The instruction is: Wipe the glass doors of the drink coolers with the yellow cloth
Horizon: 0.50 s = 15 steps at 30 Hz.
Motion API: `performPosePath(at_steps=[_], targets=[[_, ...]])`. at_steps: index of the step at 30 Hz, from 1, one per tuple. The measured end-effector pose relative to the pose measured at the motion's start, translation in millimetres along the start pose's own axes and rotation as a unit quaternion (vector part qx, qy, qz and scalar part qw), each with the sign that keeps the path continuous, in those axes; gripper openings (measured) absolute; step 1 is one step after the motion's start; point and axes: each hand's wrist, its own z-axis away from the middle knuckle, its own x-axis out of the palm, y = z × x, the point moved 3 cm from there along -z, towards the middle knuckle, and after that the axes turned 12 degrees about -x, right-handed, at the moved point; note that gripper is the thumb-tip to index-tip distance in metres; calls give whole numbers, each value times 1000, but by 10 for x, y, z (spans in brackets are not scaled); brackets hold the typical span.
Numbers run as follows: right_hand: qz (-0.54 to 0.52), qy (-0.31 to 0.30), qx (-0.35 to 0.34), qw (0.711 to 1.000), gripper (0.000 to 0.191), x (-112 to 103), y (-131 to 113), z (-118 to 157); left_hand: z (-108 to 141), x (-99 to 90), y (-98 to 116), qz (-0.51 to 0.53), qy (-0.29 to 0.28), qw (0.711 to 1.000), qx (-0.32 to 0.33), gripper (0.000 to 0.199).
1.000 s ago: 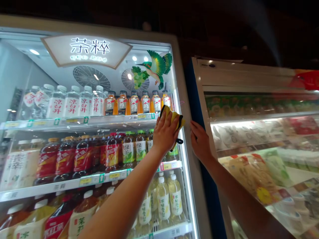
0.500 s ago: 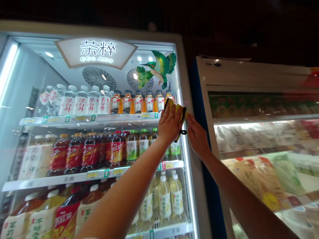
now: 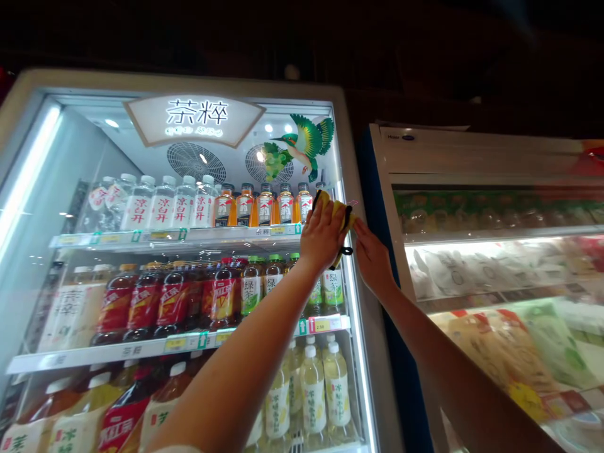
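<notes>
My left hand (image 3: 323, 236) presses a yellow cloth with black edging (image 3: 340, 217) against the glass door of a lit drinks fridge (image 3: 352, 352), near its right edge. A small black loop hangs from the cloth. Just right of it, my right hand (image 3: 374, 255) lies with fingers stretched out by the door frame, its fingertips at the cloth's edge; whether they grip it I cannot tell. Behind the glass, bottles of orange drink (image 3: 265, 206) stand left of my hands, with green tea bottles (image 3: 333, 289) lower down. A kingfisher sticker (image 3: 309, 143) sits above the cloth.
A lit fan-shaped sign (image 3: 195, 119) tops the fridge. Red-labelled bottles (image 3: 172, 302) and pale drink bottles (image 3: 314, 393) fill lower shelves. To the right stands a second fridge (image 3: 438, 151) with bagged goods (image 3: 493, 346), a blue side panel (image 3: 377, 195) between them.
The fridge and its contents sit lower in the view. Both hands and the cloth have shifted slightly upward relative to the door, staying close together.
</notes>
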Motion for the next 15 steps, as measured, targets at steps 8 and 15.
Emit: performPosePath(at_steps=[8,15], targets=[[4,29,30,999,44,-111,7,193,534,56,177,0,10,1000,-8,53],[29,8,19,999,46,-84,-23,49,13,37,-10,6,-16,1000,-8,54]])
